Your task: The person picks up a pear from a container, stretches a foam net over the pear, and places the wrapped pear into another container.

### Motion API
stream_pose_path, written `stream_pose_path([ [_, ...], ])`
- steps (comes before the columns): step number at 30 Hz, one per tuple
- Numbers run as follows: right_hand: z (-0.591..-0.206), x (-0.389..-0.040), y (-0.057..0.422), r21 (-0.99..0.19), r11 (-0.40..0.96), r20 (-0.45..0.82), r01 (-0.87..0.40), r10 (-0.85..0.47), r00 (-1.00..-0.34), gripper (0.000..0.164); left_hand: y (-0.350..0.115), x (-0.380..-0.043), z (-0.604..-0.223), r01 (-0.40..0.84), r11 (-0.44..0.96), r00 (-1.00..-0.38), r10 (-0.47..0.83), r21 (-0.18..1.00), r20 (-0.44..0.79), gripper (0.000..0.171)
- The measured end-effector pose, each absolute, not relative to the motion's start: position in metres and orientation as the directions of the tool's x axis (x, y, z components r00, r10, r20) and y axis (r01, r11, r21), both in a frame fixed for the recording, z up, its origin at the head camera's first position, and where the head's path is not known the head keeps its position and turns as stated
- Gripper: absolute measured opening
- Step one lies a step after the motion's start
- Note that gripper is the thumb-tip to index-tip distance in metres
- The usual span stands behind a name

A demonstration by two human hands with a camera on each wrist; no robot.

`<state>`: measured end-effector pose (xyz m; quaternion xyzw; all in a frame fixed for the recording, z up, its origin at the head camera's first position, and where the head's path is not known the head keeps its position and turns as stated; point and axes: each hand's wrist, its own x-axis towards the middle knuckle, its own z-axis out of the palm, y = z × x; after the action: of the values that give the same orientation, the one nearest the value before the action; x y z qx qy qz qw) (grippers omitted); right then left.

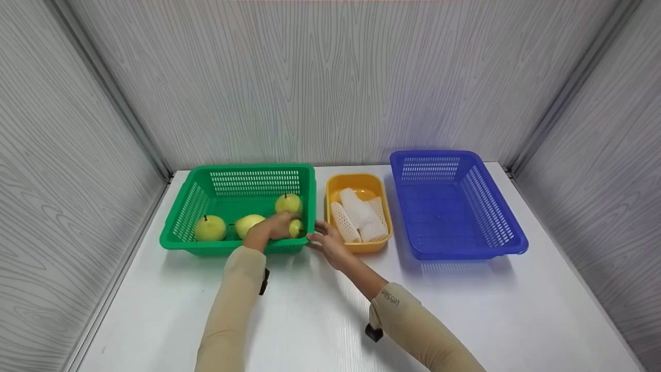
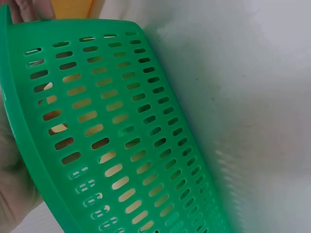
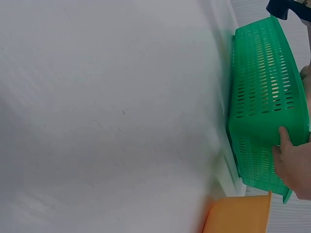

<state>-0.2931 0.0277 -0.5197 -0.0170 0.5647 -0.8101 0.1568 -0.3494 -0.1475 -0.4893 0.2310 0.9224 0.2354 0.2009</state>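
Inside the green basket [image 1: 173, 235], my left hand [image 1: 279, 225] reaches over the front rim and grips a yellow-green pear [image 1: 295, 228] in the right front corner. Behind that hand sits another pear [image 1: 288, 203]; to its left lie a pear [image 1: 249, 226], partly covered by the wrist, and a stemmed pear [image 1: 210, 228]. At the basket's right front corner, my right hand [image 1: 331, 246] holds the rim, with fingers against the outer wall in the right wrist view. The perforated wall largely hides the left hand's fingers in the left wrist view.
Right of the green basket stands a small yellow-orange container [image 1: 367, 247] with several white foam net sleeves [image 1: 357, 209]. A blue basket [image 1: 439, 217] is farther right. All three stand on a white table [image 1: 320, 320] bounded by grey wood-grain panels [image 1: 310, 82].
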Motion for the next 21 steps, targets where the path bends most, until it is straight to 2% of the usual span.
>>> stream_pose_path([
  [3,-0.521,-0.292,0.028,-0.922,-0.313,-0.146,0.230,-0.272,-0.951,0.045,-0.149,-0.347,-0.490,0.338,0.747,-0.834,0.519,0.573,-0.185,0.050],
  [8,-0.520,-0.292,0.028,-0.919,-0.317,-0.147,0.233,-0.273,-0.951,0.045,-0.149,-0.339,-0.486,0.250,0.695,-0.905,0.415,0.675,-0.093,0.058],
  [14,-0.520,-0.293,0.028,-0.915,-0.326,-0.150,0.238,-0.272,-0.951,0.045,-0.146,-0.330,-0.477,0.119,0.634,-0.966,0.252,0.764,-0.058,0.067],
  [21,-0.522,-0.290,0.026,-0.914,-0.332,-0.160,0.233,-0.233,-0.959,0.048,-0.140,-0.321,-0.471,0.034,0.560,-0.994,0.105,0.828,-0.030,0.069],
])
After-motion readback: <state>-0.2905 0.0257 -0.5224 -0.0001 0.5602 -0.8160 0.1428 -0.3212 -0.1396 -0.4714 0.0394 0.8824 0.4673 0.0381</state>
